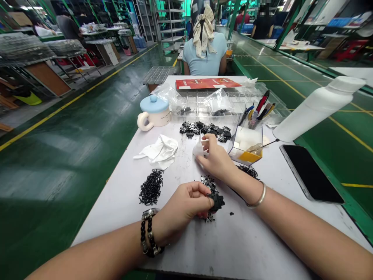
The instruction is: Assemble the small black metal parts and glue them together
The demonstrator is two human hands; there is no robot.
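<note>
Right now, at the white-topped desk [256,241], the person's left hand [186,200] pinches a small black plastic part [217,202] between thumb and forefinger, over the middle of the near half. Beneath it lies a loose heap of tiny silvery metal pieces [208,181]. Farther from the near edge, the right hand [217,158] has its fingers curled and its thumb bent about a small translucent white bottle with a pointed tip [197,149]; whether they press on it, I cannot tell. Toward the left edge sits a pile of black hook-shaped pieces [151,188], with a crumpled white cloth [163,151] beyond it. Near the far-left corner stands a cream mug with a pale blue lid [157,116]. Toward the right edge I see a clear box with a yellow front [249,156] holding pens [263,102], a tall white bottle [314,111] and a black-screened phone [313,173] lying flat. Past the far edge, a co-worker in a light blue top [206,58] faces away.
</note>
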